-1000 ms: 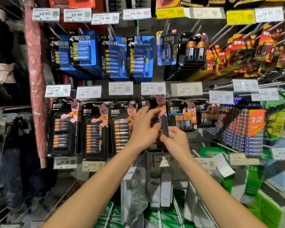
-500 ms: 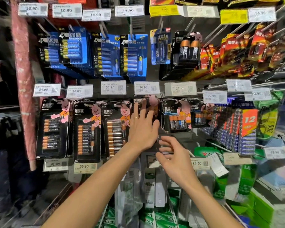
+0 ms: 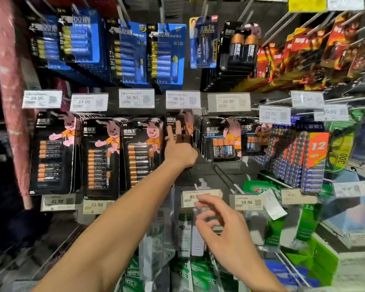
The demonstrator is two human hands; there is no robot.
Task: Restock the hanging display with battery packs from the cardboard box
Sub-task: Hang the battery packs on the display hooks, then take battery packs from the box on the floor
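Note:
Black battery packs with a pink rabbit hang in a row on the display hooks. My left hand (image 3: 180,149) reaches up with straight fingers pressing on the front of one hanging black battery pack (image 3: 178,125), which it partly hides. My right hand (image 3: 220,223) hovers lower, in front of the price tags, with loosely curled fingers and nothing in it. More black packs hang left (image 3: 142,152) and right (image 3: 218,140) of the pressed one. No cardboard box is in view.
Blue battery packs (image 3: 165,53) hang on the row above, red packs (image 3: 316,49) at upper right. Price tags (image 3: 182,99) line the hook ends. Bare metal hooks (image 3: 226,175) stick out below my left hand. Green packages (image 3: 303,218) fill the lower right. A pink column (image 3: 9,81) stands at left.
My right hand has let go of the pack and dropped down away from it. My left hand stays on the hanging pack. The view has moved closer to the display.

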